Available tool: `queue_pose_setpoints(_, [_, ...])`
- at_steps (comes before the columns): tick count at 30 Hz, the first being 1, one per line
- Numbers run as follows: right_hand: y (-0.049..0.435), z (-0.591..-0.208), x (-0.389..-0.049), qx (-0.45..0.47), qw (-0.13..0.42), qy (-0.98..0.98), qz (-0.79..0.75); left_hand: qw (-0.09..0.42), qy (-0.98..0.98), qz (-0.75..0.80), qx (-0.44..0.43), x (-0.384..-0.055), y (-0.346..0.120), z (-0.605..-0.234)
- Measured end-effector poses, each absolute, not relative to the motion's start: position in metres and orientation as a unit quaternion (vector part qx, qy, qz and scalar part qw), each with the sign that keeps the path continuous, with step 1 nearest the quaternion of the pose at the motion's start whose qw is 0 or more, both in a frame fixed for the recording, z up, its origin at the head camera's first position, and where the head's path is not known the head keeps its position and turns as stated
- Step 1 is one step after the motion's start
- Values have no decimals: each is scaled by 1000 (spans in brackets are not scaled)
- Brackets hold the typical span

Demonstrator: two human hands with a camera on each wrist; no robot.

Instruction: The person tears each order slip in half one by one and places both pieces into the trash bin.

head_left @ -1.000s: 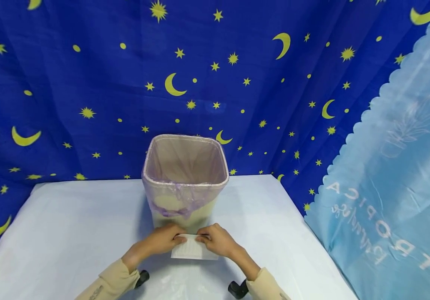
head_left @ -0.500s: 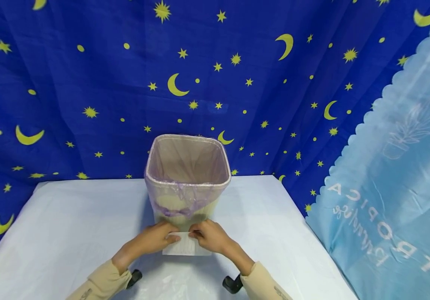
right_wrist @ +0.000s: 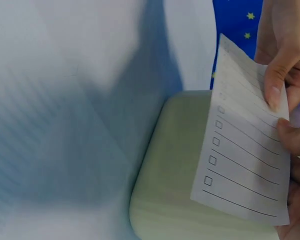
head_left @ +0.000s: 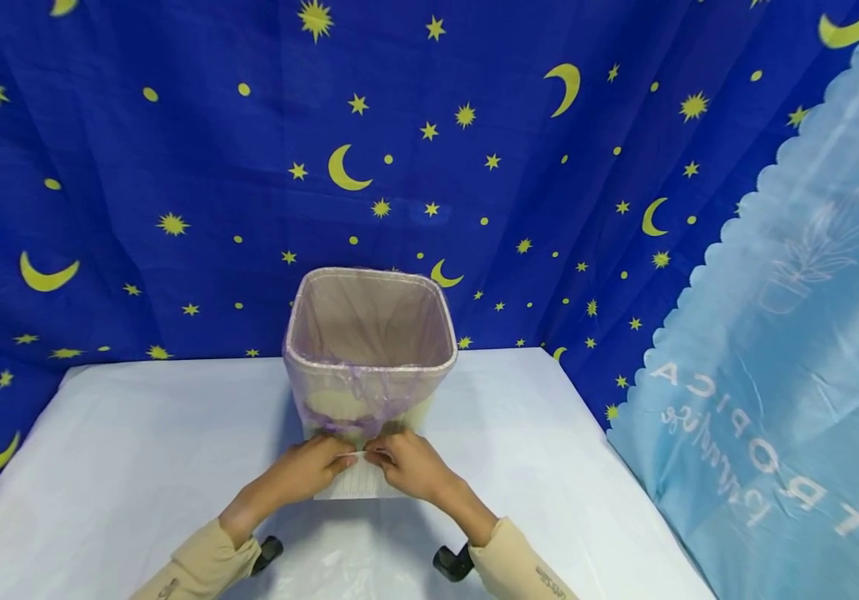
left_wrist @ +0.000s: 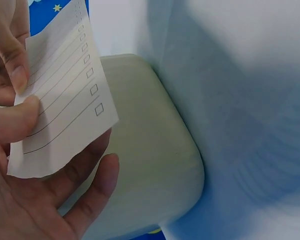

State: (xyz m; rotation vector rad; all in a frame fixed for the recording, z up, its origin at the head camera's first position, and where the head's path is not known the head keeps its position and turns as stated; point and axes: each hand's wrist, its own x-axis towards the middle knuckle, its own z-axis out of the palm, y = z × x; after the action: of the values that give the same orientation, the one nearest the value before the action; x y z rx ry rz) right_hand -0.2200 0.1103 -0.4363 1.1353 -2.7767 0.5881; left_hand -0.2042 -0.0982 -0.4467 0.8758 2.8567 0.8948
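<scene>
In front of the bin, both hands hold one sheet of lined paper (head_left: 357, 485) by its far edge. The sheet (left_wrist: 65, 100) has ruled lines with a row of small checkboxes down one side. My left hand (head_left: 305, 468) pinches it between thumb and fingers, its other fingers spread behind the paper in the left wrist view. Close beside it, my right hand (head_left: 416, 468) pinches the same edge, thumb on the printed face (right_wrist: 245, 145). The thumbs almost meet at the middle of that edge.
A pale waste bin (head_left: 302, 364) with a thin purple liner (head_left: 392, 396) stands upright just beyond the hands on a white-covered table (head_left: 159, 450). A blue star-and-moon curtain (head_left: 249, 208) hangs behind. A light blue cloth (head_left: 796, 333) hangs at the right.
Both hands have moved a little toward the bin with the paper and drawn closer together along its edge. The bin has stayed in place.
</scene>
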Motion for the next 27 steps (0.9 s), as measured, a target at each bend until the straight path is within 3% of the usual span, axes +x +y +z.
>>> queue_pose_setpoints(7, [107, -437, -219, 370, 93, -910, 162, 4, 917, 295, 269, -201, -96, -444])
queue_pose_setpoints(19, [106, -440, -217, 378, 102, -908, 151, 16, 908, 312, 278, -202, -93, -446])
queue_pose_setpoints(27, [104, -444, -218, 382, 116, -904, 150, 4, 922, 307, 234, -199, -84, -443])
